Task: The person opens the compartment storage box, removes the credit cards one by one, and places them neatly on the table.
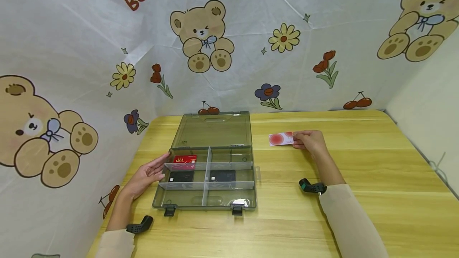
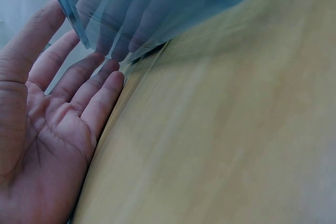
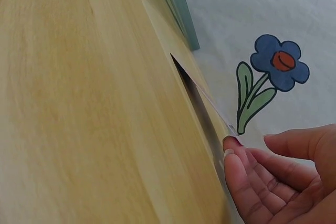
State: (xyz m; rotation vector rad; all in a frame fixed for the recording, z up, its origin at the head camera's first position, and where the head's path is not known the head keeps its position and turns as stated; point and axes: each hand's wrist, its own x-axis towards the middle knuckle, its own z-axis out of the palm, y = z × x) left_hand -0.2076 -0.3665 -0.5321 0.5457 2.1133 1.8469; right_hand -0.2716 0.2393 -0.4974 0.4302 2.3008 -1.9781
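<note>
- Nearest you, at the bench's [image 1: 279, 230] near side: your beige L sleeve [image 1: 116, 244] & beige R sleeve [image 1: 353, 218], w/ a black wrist unit [image 1: 140, 225] on L and a matching one, the R unit [image 1: 312, 186].
- Next, L of ctr: see-thru grey-green box [image 1: 201, 208], nearer bench's L edge than R; black latches [image 1: 237, 210] face you.
- Inside: clear dividers [image 1: 231, 165] make 2 cols x 3 rows.
- Mid row: L black card [image 1: 181, 176] in L compt, R black card [image 1: 223, 175] in R compt.
- Your L grip [image 1: 143, 177]: released, fingers fairly straight, nothing held, at box's L wall; can't tell if every fingertip touches.
- Far row, L compt: red VIP card [image 1: 184, 159].
- Your R grip [image 1: 310, 140]: pinching R end of white card w/ coral circles [image 1: 279, 139], btwn thumb & fingers. Card's R of box, apart from it, twd bench's far edge.
- Box lid [image 1: 215, 130]: open, reaching bench's far edge.
- Farthest: white cloth [image 1: 244, 51] w/ bears & flowers, past bench's far & L edges.
</note>
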